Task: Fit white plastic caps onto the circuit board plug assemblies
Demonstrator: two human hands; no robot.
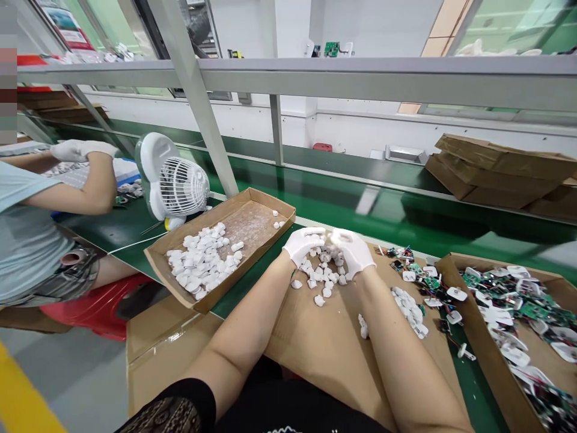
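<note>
My left hand (pixel 307 244) and right hand (pixel 353 250), grip unclear, seem busy handling white pieces (pixel 325 274) right of the tray (pixel 256 224), needing a delicate pinch next.

White gloves (pixel 297 248) cover the left hand (pixel 307 242) and right hand (pixel 353 249); a black top (pixel 279 406) is worn — its left sleeve (pixel 174 410) patterned with lace.

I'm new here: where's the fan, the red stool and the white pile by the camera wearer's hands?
Fan (pixel 180 186): head view, on its white cage.
Red stool (pixel 101 307): head view, on its red surface.
White pile (pixel 328 275): head view, on its middle pieces.
</note>
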